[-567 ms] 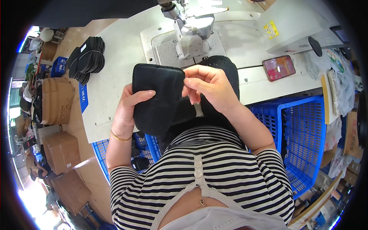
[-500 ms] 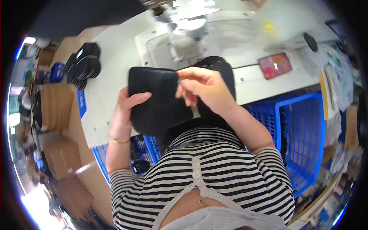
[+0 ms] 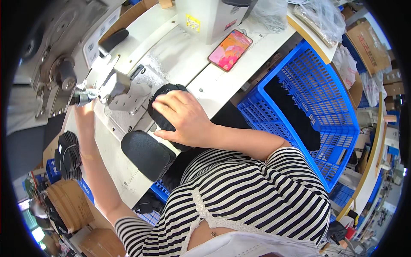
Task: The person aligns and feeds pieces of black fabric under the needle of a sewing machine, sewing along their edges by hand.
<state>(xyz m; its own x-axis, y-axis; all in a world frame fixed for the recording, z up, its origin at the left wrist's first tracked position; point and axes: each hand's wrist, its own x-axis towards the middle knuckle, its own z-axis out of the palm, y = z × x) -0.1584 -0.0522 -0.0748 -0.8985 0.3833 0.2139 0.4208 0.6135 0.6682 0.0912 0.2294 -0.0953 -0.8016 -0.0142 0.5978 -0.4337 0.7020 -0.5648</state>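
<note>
Now I am pressing my right hand (image 3: 182, 118), fingers spread flat, on the black fabric piece (image 3: 165, 107), while my left hand (image 3: 85, 103) fingers are gripping the sewing machine (image 3: 115, 85) knob.

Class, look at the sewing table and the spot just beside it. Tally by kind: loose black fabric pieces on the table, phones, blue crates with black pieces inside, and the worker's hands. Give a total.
Black fabric pieces: 2, one under the right hand at, one at the table edge
Phones: 1
Blue crates: 1
Hands: 2, the left hand is at the machine
Total: 6
</note>
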